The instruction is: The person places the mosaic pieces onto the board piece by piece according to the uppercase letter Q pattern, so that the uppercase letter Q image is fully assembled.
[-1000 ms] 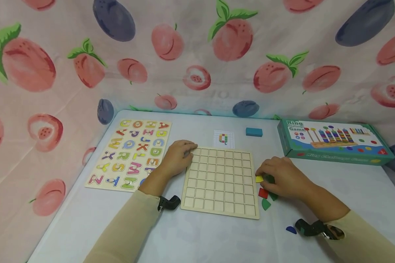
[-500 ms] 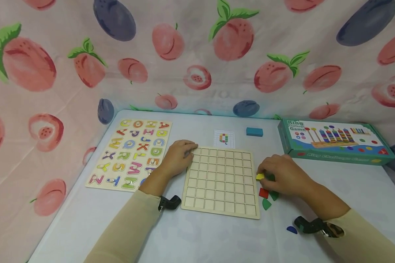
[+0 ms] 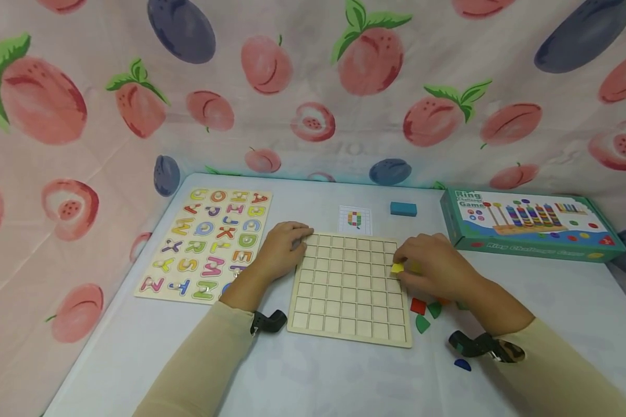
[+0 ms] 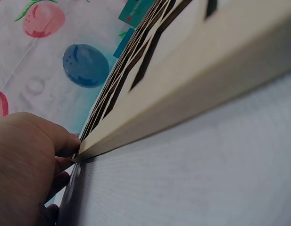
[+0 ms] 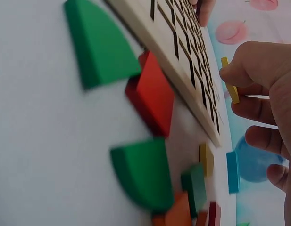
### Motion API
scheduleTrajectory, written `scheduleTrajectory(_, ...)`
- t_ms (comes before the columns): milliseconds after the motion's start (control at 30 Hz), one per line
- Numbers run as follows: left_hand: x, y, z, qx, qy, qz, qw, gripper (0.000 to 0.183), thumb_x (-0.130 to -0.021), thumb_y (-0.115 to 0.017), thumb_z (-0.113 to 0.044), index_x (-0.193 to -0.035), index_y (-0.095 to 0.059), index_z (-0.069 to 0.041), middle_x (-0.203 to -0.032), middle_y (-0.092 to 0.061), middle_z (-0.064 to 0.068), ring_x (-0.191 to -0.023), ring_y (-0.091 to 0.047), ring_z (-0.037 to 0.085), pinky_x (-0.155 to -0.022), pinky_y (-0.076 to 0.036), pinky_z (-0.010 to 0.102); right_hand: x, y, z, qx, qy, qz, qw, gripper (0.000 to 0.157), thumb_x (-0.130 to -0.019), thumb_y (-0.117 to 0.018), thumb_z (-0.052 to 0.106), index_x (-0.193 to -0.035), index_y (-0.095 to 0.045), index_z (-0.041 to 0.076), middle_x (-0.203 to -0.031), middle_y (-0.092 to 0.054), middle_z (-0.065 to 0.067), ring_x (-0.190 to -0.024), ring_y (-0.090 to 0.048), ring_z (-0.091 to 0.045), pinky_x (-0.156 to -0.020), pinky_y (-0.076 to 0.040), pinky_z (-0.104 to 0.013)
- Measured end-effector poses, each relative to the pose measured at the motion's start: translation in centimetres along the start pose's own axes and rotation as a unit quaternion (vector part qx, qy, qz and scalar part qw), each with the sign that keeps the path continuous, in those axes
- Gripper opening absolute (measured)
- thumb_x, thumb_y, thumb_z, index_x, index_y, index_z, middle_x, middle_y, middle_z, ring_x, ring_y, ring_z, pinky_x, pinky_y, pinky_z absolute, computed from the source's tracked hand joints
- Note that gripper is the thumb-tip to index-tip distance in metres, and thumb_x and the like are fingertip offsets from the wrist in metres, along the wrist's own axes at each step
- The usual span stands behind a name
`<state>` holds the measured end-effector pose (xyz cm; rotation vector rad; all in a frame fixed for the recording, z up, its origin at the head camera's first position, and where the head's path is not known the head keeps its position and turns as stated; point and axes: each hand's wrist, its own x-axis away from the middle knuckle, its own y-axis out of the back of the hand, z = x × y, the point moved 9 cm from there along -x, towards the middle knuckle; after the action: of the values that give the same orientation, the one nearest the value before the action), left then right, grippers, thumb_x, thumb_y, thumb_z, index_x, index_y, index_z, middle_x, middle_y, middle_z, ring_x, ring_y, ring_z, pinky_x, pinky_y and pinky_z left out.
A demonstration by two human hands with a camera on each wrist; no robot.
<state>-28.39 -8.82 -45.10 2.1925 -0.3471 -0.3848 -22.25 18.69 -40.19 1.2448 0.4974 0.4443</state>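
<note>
A wooden grid board (image 3: 349, 287) lies on the white table. At its far left corner my left hand (image 3: 280, 252) grips the edge; the left wrist view shows a fingertip (image 4: 69, 145) against that corner. My right hand (image 3: 435, 267) is over the board's right edge and pinches a small yellow block (image 3: 397, 268) between thumb and finger, held clear of the board in the right wrist view. Below that hand lie a red square block (image 3: 418, 306), green quarter-round blocks (image 3: 422, 324) and an orange block (image 5: 177, 212) that the hand partly hides.
Left of the board lies an alphabet puzzle (image 3: 203, 246). Behind the board are a printed pattern card (image 3: 355, 220) and a blue box-shaped block (image 3: 403, 209). A green game box (image 3: 532, 225) stands back right. A dark blue half-round block (image 3: 462, 365) lies near the right wrist.
My right hand has lifted the yellow block from beside the board and carried it up and left over the right edge. My left hand has stayed at the corner.
</note>
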Motion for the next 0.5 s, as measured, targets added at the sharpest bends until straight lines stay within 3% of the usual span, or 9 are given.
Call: scheduleTrajectory(500,-0.1,-0.1,0.2,-0.001,-0.005,-0.002,1.0,0.039,-0.104,-0.06,-0.015,-0.141,-0.07,-0.007,-0.143,-0.065,0.009,-0.143,-0.051,0.031,-0.123,-0.036,0.046,-4.5,-1.5,1.8,-0.042,0.032,-0.027,0.998,0.018,-0.087,-0.078,0.026,-0.104,-0.08,0.019,-0.101,-0.073,0.009,-0.094,-0.064,-0.017,-0.088,-0.045,-0.05)
